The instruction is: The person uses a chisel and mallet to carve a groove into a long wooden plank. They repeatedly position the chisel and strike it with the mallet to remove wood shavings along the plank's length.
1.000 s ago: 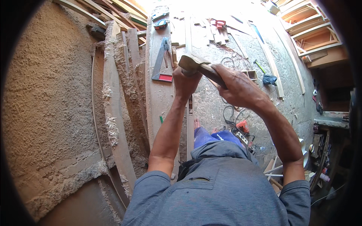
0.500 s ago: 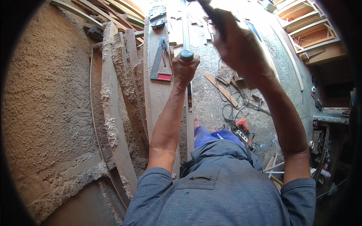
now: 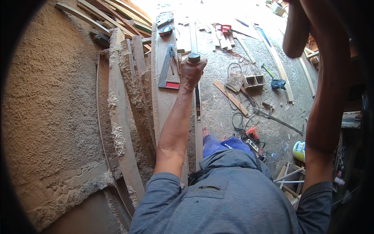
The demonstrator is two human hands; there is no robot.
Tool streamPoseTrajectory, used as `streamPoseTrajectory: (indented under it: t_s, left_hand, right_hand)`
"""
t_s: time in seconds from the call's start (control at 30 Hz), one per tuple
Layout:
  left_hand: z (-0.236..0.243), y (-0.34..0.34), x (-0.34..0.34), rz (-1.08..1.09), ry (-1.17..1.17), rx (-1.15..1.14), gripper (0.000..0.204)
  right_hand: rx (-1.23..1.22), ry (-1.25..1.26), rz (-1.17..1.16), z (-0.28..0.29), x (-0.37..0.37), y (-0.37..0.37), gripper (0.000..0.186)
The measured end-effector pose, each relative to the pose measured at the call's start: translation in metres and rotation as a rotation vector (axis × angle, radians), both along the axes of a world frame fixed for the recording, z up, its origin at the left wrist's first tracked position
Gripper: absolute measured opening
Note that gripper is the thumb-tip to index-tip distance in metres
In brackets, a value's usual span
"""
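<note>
My left hand (image 3: pixel 191 74) is wrapped round an upright chisel (image 3: pixel 194 57); only the round butt of its handle shows, and the blade is hidden beneath my fist. It stands over a long narrow timber (image 3: pixel 198 136) with dark slots cut in it. High at the upper right, my right hand (image 3: pixel 313 9) is raised, partly beyond the picture's edge. From it projects a thick wooden handle (image 3: pixel 297 35); the tool's head is out of view. Left of the chisel lie pliers (image 3: pixel 172 58) on a try square (image 3: pixel 165 74) with a red inset.
A tape measure (image 3: pixel 165 31) rests farther up the plank (image 3: pixel 165 105). On the floor at right are a wooden block with two openings (image 3: pixel 254 81), a loose slat (image 3: pixel 230 97), cords, a green-handled hammer (image 3: pixel 267 71) and a bucket (image 3: pixel 299 151). Shaving-covered boards (image 3: pixel 120 105) line the left.
My right hand has swung up and to the right, away from the chisel, with the wooden-handled tool. My left hand keeps its hold on the chisel. More of the floor shows.
</note>
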State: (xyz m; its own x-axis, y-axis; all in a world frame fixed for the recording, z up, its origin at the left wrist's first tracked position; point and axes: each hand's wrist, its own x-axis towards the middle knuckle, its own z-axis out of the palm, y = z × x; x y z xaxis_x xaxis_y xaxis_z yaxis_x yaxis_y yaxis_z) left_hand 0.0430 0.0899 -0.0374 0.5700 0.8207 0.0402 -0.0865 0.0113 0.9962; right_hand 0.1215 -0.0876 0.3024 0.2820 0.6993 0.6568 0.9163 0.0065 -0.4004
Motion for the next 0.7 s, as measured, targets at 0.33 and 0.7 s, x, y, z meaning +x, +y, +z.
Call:
streamPoseTrajectory:
  t_s: [0.33,0.7]
  left_hand:
    - [0.008,-0.048,-0.029,0.148,-0.315,0.406,0.026]
    - [-0.005,-0.03,-0.012,0.156,0.008,0.319,0.023]
  right_hand:
    - [-0.851,0.046,0.19,-0.183,-0.005,-0.009,0.036]
    - [-0.018,0.037,-0.152,0.024,0.035,-0.007,0.017]
